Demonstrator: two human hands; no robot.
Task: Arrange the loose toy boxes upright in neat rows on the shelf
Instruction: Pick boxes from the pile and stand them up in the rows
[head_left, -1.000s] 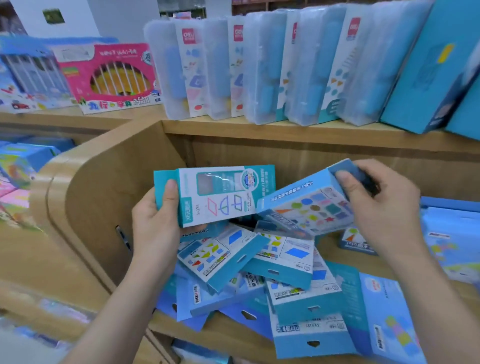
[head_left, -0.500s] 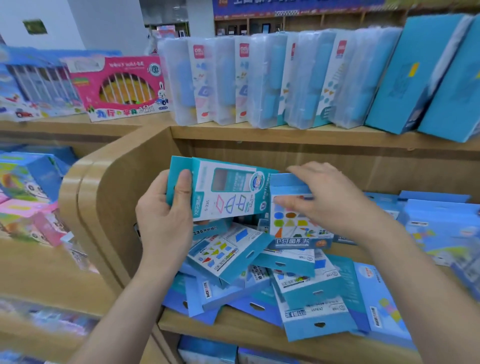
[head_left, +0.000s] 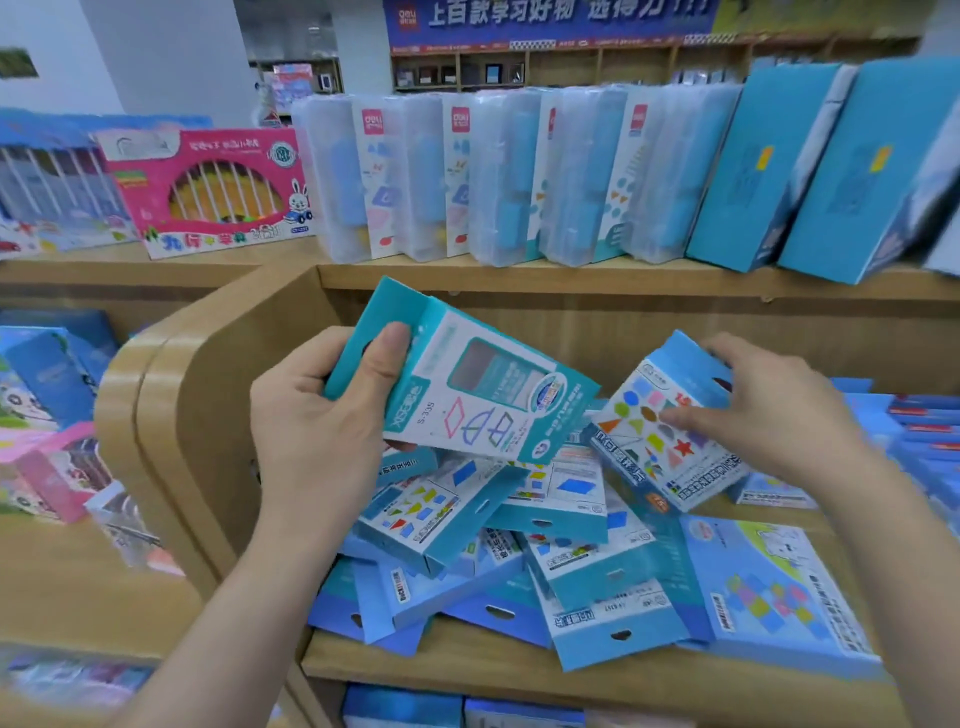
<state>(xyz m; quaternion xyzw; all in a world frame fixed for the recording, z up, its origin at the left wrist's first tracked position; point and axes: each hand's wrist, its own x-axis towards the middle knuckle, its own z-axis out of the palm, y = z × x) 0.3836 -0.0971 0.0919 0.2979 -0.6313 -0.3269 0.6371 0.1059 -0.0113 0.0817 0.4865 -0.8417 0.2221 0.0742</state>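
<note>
1. Landmark: the pile of loose boxes (head_left: 519, 561) lies flat and overlapping on the shelf (head_left: 467, 670). No box in it stands upright, so the arranging is judged barely begun.
2. The left hand (head_left: 322, 415) grasps the teal box (head_left: 467, 395), with the thumb pressed on the front and the fingers wrapped behind. The box hangs tilted above the pile's left half, clear of it. It differs in colour from the pile, so it is probably held apart for sorting.
3. The right hand (head_left: 769, 415) grasps the blue shape box (head_left: 660, 431) by its upper end, fingers curled over the top edge and thumb on the printed face. The box leans at the pile's right rear edge. Whether its lower end rests on the pile cannot be told.
4. Both boxes are held by one end, face showing. This grip is judged to suit setting the base down first.
5. Risk: little bare board shows beside the pile. A box stood on slanted boxes would likely topple.
</note>
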